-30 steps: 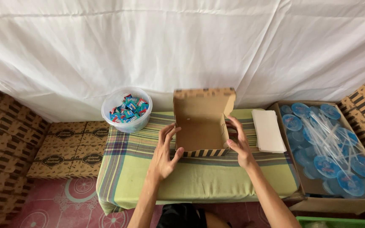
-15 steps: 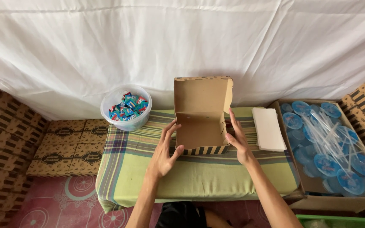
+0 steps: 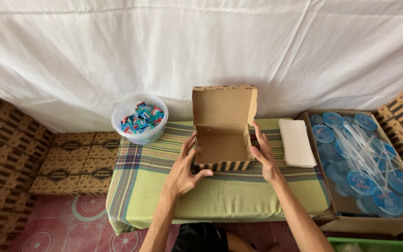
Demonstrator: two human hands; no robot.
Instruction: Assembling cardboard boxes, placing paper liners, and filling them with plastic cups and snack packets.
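Open cardboard box (image 3: 224,140) is sitting at mid-surface, lid standing upright at the back, inside showing empty. Left hand (image 3: 183,172) is lying spread against the box's left front corner, thumb touching the striped front wall, fingers running up the left side. Right hand (image 3: 263,154) is pressing flat and open along the right wall, fingers pointing up. Neither hand is pinching anything.

The surface (image 3: 164,186) is wearing a green plaid cloth. Clear tub of wrapped sweets (image 3: 140,119) is standing at its back left corner. White stack of napkins (image 3: 296,142) is lying just right of the box. Carton of blue-lidded cups and straws (image 3: 364,163) is sitting beside the surface, far right. Flat printed cartons (image 3: 75,161) are lying stacked on the left.
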